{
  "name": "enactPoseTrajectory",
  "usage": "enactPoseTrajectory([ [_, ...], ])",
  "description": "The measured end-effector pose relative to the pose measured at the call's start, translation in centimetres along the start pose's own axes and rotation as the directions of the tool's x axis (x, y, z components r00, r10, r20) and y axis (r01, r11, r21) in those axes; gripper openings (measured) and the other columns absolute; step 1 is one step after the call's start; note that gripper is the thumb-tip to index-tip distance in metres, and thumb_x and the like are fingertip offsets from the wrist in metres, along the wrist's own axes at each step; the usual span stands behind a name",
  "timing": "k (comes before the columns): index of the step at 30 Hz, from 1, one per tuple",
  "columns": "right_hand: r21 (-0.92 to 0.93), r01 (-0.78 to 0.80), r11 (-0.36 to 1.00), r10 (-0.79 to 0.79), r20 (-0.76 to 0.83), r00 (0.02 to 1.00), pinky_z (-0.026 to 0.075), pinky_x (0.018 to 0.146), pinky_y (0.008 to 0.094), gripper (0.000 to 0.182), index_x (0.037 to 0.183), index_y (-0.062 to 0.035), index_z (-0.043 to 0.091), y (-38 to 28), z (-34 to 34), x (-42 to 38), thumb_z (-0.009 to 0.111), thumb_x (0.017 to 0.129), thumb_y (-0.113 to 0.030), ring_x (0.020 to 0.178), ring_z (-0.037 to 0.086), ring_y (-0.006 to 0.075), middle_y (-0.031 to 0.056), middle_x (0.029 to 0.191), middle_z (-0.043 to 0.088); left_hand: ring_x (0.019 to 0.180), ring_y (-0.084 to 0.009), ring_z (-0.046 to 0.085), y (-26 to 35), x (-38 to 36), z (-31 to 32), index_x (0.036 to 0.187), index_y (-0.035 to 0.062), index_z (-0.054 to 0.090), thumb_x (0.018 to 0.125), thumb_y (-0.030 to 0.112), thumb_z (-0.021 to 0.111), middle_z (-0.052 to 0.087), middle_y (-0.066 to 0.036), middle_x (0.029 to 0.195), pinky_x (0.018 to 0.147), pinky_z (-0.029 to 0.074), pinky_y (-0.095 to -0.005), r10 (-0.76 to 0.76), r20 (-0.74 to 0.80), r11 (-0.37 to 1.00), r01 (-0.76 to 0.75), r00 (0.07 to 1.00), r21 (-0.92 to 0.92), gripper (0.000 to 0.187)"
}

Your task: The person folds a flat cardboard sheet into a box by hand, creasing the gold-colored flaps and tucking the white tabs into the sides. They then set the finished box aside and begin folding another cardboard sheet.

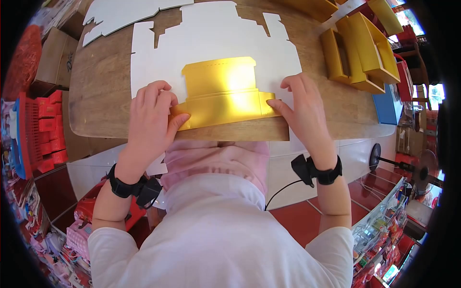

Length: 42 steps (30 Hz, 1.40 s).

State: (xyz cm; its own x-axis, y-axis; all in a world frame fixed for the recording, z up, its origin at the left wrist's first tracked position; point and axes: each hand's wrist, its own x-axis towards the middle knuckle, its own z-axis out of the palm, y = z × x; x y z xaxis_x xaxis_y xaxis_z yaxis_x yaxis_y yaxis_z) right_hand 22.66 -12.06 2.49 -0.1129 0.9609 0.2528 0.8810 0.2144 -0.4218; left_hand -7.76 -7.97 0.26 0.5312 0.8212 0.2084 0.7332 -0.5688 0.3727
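A flat die-cut cardboard box blank (221, 38) lies white side up on the wooden table. Its near part is folded over, so a shiny gold flap (221, 79) with crease lines faces up at the table's front edge. My left hand (152, 111) grips the left end of this gold part, thumb on top and fingers curled beside it. At the other end, my right hand (303, 103) pinches the gold edge with the thumb on its corner, the fingers bent over the white card. What lies under the fingers is hidden.
Another white blank (120, 21) lies at the table's far left. Assembled gold boxes (360, 53) stand at the right, near a blue box (387, 108). Cardboard cartons (56, 57) and a red basket (31, 129) are left of the table (101, 101).
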Motion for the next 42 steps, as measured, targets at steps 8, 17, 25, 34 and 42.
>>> enactPoseTrajectory([
  [8, 0.727, 0.171, 0.665, -0.231, -0.017, 0.973, 0.046, 0.072, 0.0434, 0.016, 0.081, -0.0028, 0.059, -10.1, 7.5, 0.6, 0.069, 0.085, -0.014, 0.08, 0.057, 0.033, 0.0127, 0.08, 0.059, 0.114, -0.0335, 0.048, -0.3, -0.3, 0.7, 0.109, 0.0084, 0.055, 0.079, 0.014, 0.075, 0.051, -0.011, 0.123, 0.094, 0.038, -0.0433, 0.016, -0.014, 0.997, -0.015, 1.0, 0.078, 0.036],
  [17, 0.675, -0.408, 0.615, 0.214, 0.355, 0.91, 0.045, 0.06, 0.0336, 0.032, 0.08, 0.0008, 0.063, -3.3, 2.4, -1.8, 0.059, 0.1, -0.024, 0.06, 0.052, 0.021, 0.0058, 0.065, 0.053, 0.115, -0.0325, 0.049, -0.2, -0.4, 0.6, 0.111, 0.0096, 0.055, 0.08, 0.015, 0.075, 0.05, -0.011, 0.126, 0.095, 0.038, -0.0436, 0.022, -0.023, 0.997, -0.02, 0.999, 0.073, 0.036],
  [25, 0.235, 0.044, 0.971, 0.024, -0.275, 0.961, 0.049, 0.079, 0.0334, 0.05, 0.117, -0.0054, 0.058, -1.4, 0.5, -2.1, 0.082, 0.075, -0.016, 0.106, 0.058, 0.0246, 0.0102, 0.12, 0.061, 0.103, -0.0313, 0.055, 0.4, 1.0, -1.8, 0.094, 0.0084, 0.059, 0.071, 0.003, 0.074, 0.06, -0.008, 0.113, 0.092, 0.041, -0.043, 0.217, -0.118, 0.975, -0.222, 0.969, -0.027, 0.028],
  [34, 0.021, 0.249, 0.968, -0.249, 0.012, 0.968, 0.047, 0.089, 0.0418, 0.037, 0.1, -0.0071, 0.064, -2.4, 1.8, -6.0, 0.075, 0.065, -0.01, 0.105, 0.061, 0.0278, 0.0063, 0.11, 0.065, 0.099, -0.0294, 0.058, 2.7, -2.1, -1.0, 0.092, 0.0089, 0.058, 0.061, 0.001, 0.072, 0.06, -0.009, 0.117, 0.088, 0.044, -0.0431, 0.238, 0.082, 0.965, -0.225, 0.968, -0.138, 0.035],
  [42, 0.228, 0.036, 0.973, -0.036, -0.003, 0.999, 0.039, 0.081, 0.0388, 0.02, 0.092, -0.0065, 0.061, -2.6, 2.6, -3.6, 0.074, 0.077, -0.01, 0.092, 0.055, 0.0264, 0.0062, 0.096, 0.061, 0.097, -0.0303, 0.054, 2.0, -0.5, -0.3, 0.089, 0.0005, 0.057, 0.079, 0.01, 0.072, 0.058, -0.012, 0.111, 0.081, 0.046, -0.0371, 0.059, 0.09, 0.968, -0.035, 0.994, -0.25, 0.021],
])
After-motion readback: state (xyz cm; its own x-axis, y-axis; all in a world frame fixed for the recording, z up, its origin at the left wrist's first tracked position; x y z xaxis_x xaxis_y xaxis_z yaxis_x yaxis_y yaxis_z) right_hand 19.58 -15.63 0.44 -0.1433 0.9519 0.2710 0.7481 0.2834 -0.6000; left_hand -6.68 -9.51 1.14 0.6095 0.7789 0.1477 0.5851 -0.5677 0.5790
